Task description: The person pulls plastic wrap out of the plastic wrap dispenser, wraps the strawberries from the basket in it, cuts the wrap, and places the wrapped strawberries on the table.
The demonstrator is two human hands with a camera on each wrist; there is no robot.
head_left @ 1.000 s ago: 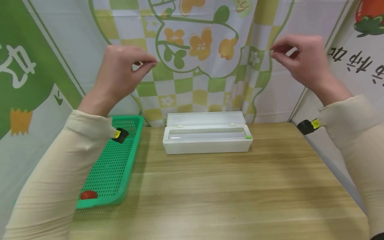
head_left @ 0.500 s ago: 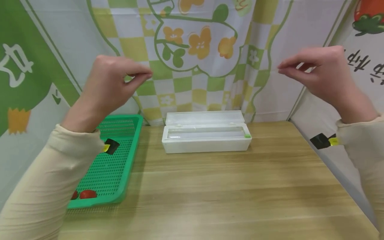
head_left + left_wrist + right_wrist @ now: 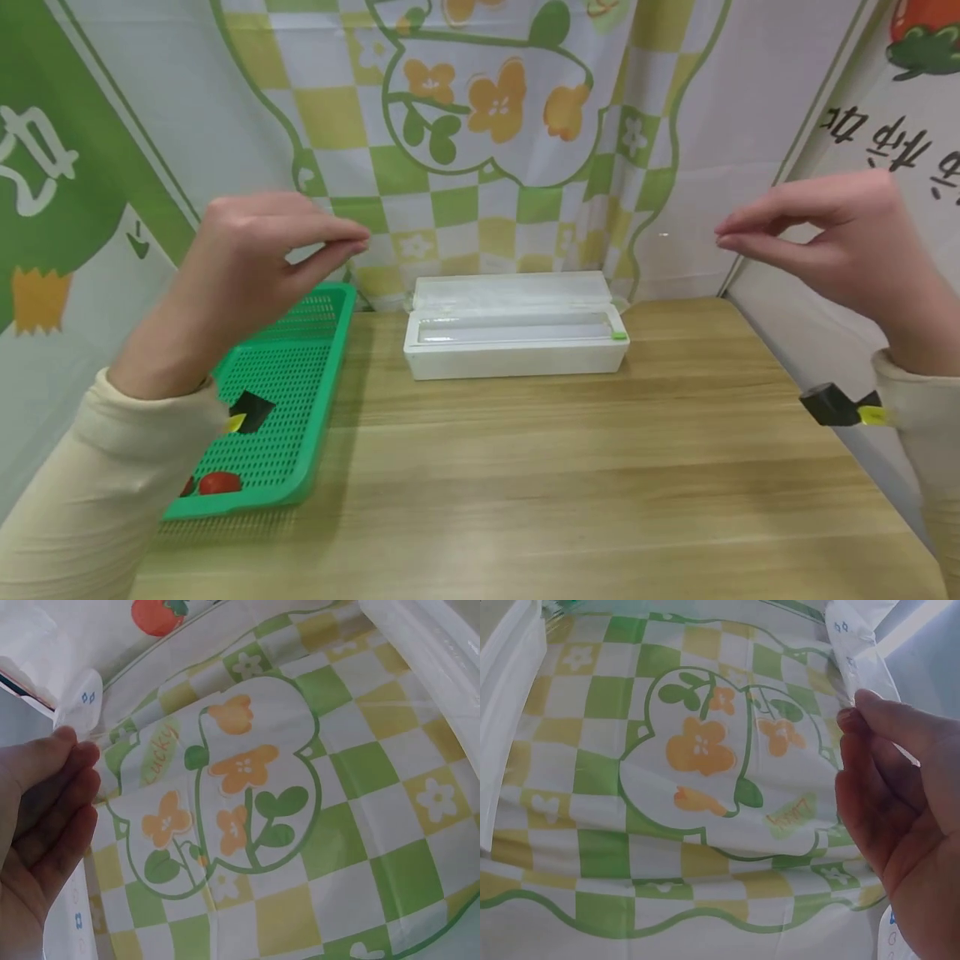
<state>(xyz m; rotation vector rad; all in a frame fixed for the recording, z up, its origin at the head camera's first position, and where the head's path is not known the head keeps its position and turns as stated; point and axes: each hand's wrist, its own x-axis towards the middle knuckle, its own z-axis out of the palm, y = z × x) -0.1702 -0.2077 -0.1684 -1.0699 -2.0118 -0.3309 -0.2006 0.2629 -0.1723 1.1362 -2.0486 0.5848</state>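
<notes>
In the head view a thin clear sheet of cling film [image 3: 663, 235] shows only as faint glints between the hands, reaching up from the dispenser. My left hand [image 3: 258, 254] pinches its left corner between thumb and fingers, and my right hand [image 3: 832, 242] pinches the right one. Both are raised well above the table. Behind and below them, the white cling film dispenser [image 3: 517, 362] sits at the table's back with its lid [image 3: 510, 289] tipped up. The left wrist view catches the dispenser [image 3: 442, 660] at upper right, and a light sheen lies across the curtain pattern seen through the film.
A green plastic basket [image 3: 318, 433] stands at the left, with red items [image 3: 221, 482] at its near end, partly behind the left arm. The wooden table [image 3: 540, 483] meets a patterned curtain [image 3: 480, 208] at the back. Printed cloth panels line both sides.
Both hands have come down and spread slightly apart, still pinching the film. The dispenser and basket stay put. More of the red items shows as the left sleeve shifts left.
</notes>
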